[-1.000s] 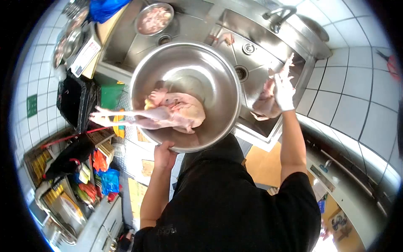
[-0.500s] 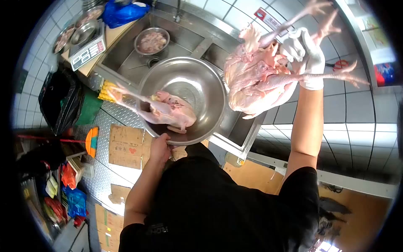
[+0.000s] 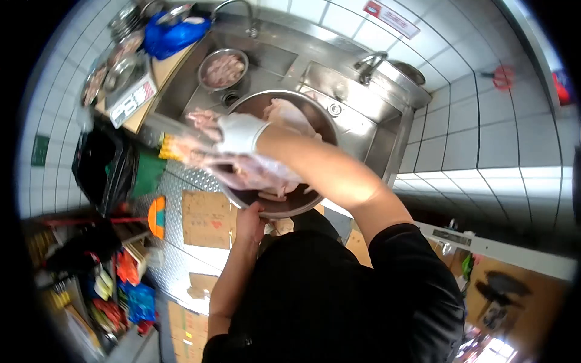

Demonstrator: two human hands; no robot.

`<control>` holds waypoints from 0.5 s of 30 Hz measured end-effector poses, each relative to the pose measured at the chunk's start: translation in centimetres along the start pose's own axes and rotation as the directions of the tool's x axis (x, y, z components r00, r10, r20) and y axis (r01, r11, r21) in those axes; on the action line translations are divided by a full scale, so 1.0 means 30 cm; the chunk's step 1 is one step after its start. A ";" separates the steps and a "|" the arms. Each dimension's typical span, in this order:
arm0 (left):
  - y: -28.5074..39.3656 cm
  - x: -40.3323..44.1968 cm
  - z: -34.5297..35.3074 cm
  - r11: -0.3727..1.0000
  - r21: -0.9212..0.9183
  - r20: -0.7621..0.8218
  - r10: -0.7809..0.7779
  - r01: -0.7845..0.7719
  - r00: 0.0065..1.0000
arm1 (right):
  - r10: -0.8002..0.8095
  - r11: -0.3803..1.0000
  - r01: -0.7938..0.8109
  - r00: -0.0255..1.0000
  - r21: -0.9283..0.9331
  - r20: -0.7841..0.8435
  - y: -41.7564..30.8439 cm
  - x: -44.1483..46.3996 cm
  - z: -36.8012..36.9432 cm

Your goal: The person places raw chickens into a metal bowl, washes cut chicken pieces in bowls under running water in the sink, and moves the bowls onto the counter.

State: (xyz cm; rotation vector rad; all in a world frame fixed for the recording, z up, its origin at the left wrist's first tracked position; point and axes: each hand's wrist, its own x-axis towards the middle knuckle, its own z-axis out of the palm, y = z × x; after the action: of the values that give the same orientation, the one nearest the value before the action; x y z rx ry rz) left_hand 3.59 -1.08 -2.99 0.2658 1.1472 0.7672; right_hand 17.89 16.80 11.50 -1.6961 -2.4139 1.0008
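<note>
My left hand (image 3: 249,222), bare, grips the near rim of a large metal bowl (image 3: 284,213) at the sink's front edge. Above the bowl is my right hand (image 3: 239,133) in a white glove, blurred, its fingers mostly hidden. It is closed on the legs of a plucked chicken (image 3: 292,115); the feet stick out left past the glove and the body lies at the bowl's far side. Another plucked chicken (image 3: 263,175) lies nearer me in the bowl, its legs over the left rim. My right forearm hides part of the bowl.
The steel sink has two faucets, one the right faucet (image 3: 368,63). A smaller bowl of meat pieces (image 3: 224,71) sits in the left basin. Left are a digital scale (image 3: 133,100), a blue plastic bag (image 3: 172,36) and a black bin bag (image 3: 103,160). Cardboard (image 3: 209,218) covers the floor.
My right hand has swung left from beside the wall to over the bowl, bringing the chicken down into it. My left hand still holds the rim. The view has shifted slightly.
</note>
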 end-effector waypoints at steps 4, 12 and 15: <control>-0.004 0.012 -0.021 1.000 -0.029 0.058 -0.004 0.006 0.998 | -0.172 0.983 0.181 0.858 -0.029 -0.484 0.071 -0.243 -0.090; 0.003 -0.005 -0.017 0.999 -0.004 -0.129 -0.039 0.039 0.991 | 0.648 0.751 -0.491 0.418 0.442 -0.637 1.109 -0.558 0.068; -0.003 -0.005 -0.034 0.998 0.047 -0.200 -0.019 0.029 0.980 | 0.775 0.625 -0.648 0.446 0.435 -0.447 1.430 -0.535 0.380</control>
State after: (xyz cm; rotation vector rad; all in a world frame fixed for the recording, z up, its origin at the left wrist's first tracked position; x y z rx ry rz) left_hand 2.69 -1.45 -3.35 0.2198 1.3581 0.7575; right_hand 56.03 6.24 -14.24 -2.5109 -1.1009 0.5191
